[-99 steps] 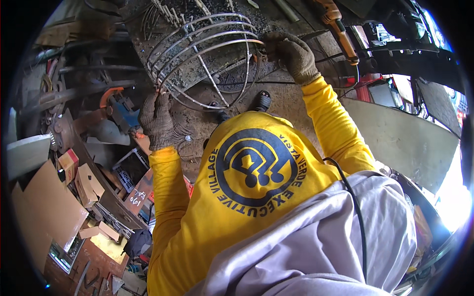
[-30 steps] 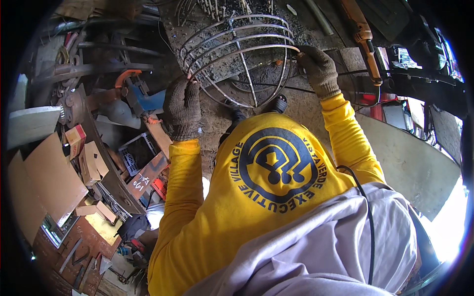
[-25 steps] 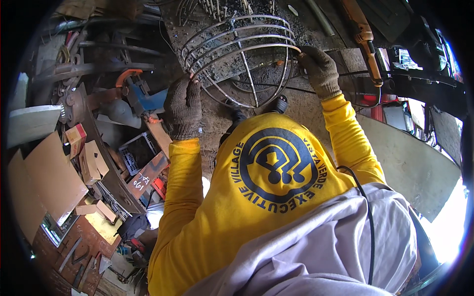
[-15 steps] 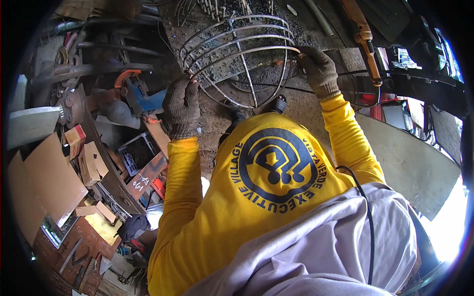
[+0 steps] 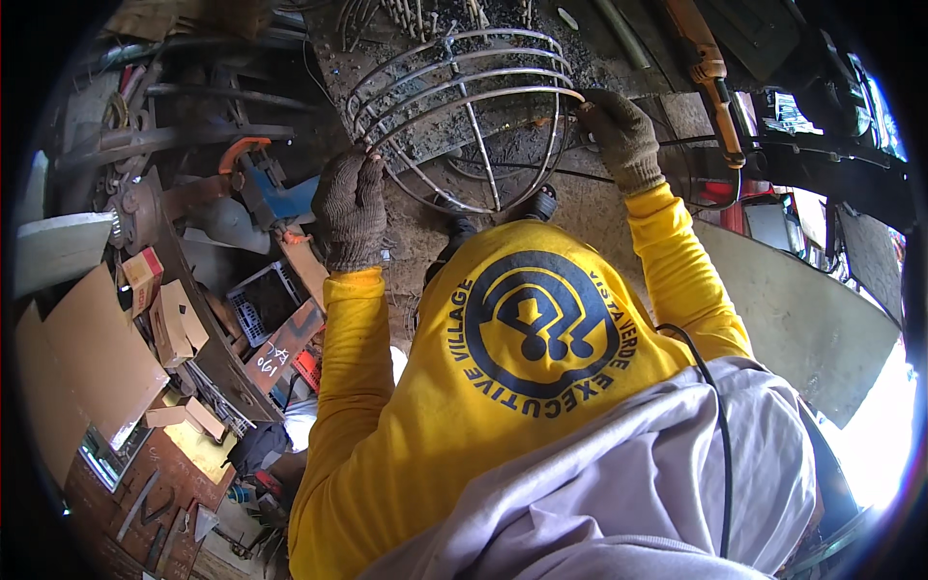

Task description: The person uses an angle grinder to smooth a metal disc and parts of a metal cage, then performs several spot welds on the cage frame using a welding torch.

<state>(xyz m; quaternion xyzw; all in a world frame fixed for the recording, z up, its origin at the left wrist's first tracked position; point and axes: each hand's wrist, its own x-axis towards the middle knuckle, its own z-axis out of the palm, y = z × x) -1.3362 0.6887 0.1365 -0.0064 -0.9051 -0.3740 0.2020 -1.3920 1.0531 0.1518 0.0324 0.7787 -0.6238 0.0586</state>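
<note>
A half-round frame of bent metal rods point(image 5: 474, 130) is held up between my gloved hands, over the near edge of the workbench. It has several curved bars joined by thinner cross rods, plus a rounded loop at its near side. My left hand point(image 5: 350, 208), in a brown knit glove, is closed on the left end of the nearest curved bar. My right hand point(image 5: 622, 140), gloved the same way, is closed around that bar's right end. The fingertips of both hands are partly hidden.
The dark workbench point(image 5: 527, 58) carries metal bits and several short upright rods point(image 5: 416, 17). An orange power tool point(image 5: 709, 72) lies at the right beside a metal tube point(image 5: 619, 34). At the left are a blue clamp-like tool point(image 5: 275, 198), cardboard point(image 5: 87, 358) and a plastic crate point(image 5: 261, 304).
Both hands and the rod frame have shifted very slightly to the left. The grip looks the same.
</note>
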